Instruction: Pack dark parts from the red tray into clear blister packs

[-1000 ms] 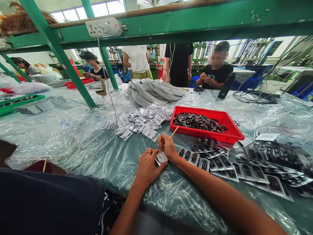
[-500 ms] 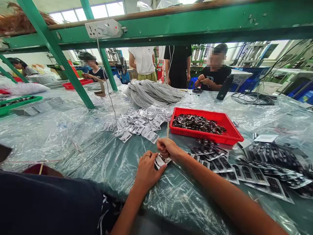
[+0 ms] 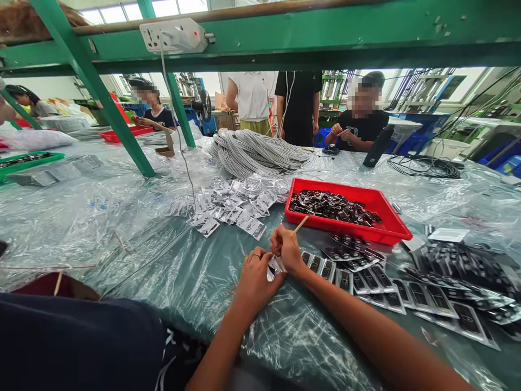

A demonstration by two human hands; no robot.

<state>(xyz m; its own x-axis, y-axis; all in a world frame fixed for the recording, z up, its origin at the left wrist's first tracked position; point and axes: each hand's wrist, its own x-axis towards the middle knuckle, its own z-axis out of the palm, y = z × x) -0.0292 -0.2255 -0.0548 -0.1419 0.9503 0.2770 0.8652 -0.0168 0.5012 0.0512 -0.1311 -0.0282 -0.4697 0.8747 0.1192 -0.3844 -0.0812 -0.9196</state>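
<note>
My right hand [image 3: 288, 251] is closed around a thin wooden stick [image 3: 301, 224], whose upper end points up and to the right. My left hand [image 3: 257, 278], with a ring on one finger, presses a small silver-and-white packet [image 3: 276, 266] to the plastic-covered table, thumb on the near side and fingers on the far side. Both hands meet at this packet and partly hide it, so the stick's lower end cannot be seen. Just right of my right hand lies a row of clear packs with black pieces [image 3: 326, 268]. A pile of silver packets [image 3: 238, 203] lies beyond my hands.
Behind the packs stands a red tray [image 3: 391, 232] of small black parts. Grey cable coils [image 3: 256, 155] lie farther back. A green frame [image 3: 260, 41] with a power strip [image 3: 173, 36] crosses overhead. A dark-sleeved person [image 3: 81, 342] is close at left; several people are across the table.
The stick in my right hand has tipped from upright to leaning right, and that wrist has turned. My left hand stays on the packet. The view has shifted slightly.
</note>
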